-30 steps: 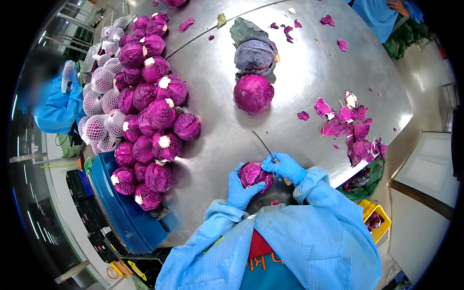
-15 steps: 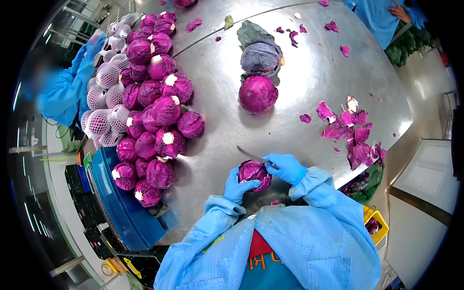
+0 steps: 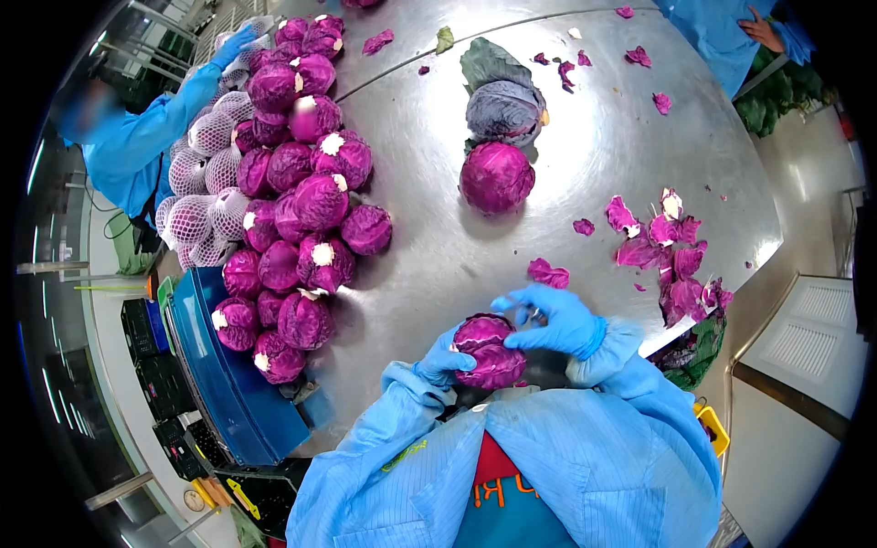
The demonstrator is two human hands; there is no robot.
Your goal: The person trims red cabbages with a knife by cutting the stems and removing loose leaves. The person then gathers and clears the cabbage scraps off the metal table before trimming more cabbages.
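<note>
My left hand (image 3: 445, 354) is closed around the left side of a red cabbage (image 3: 493, 354), low over the near edge of the steel table. Pale lines cross the purple leaves of this head. At its upper right, my right hand (image 3: 551, 321) has curled fingers around a small knife (image 3: 535, 316), of which only a bit shows; the blade is mostly hidden. The right thumb lies close to the cabbage. Just beyond the right hand a torn purple leaf (image 3: 548, 272) lies on the table. Both hands wear blue gloves.
Red cabbages (image 3: 320, 203) are piled on the left, with net-wrapped heads (image 3: 189, 219) behind. A whole cabbage (image 3: 497, 178) and a greyish, leafy one (image 3: 505, 111) sit mid-table. Trimmed leaves (image 3: 671, 251) lie right. A blue bin (image 3: 228, 374) stands left; two co-workers are at the far sides.
The held cabbage has come closer to my body. My right hand has drawn slightly away, the knife blade has gone mostly out of sight, and a loose leaf now lies beyond it.
</note>
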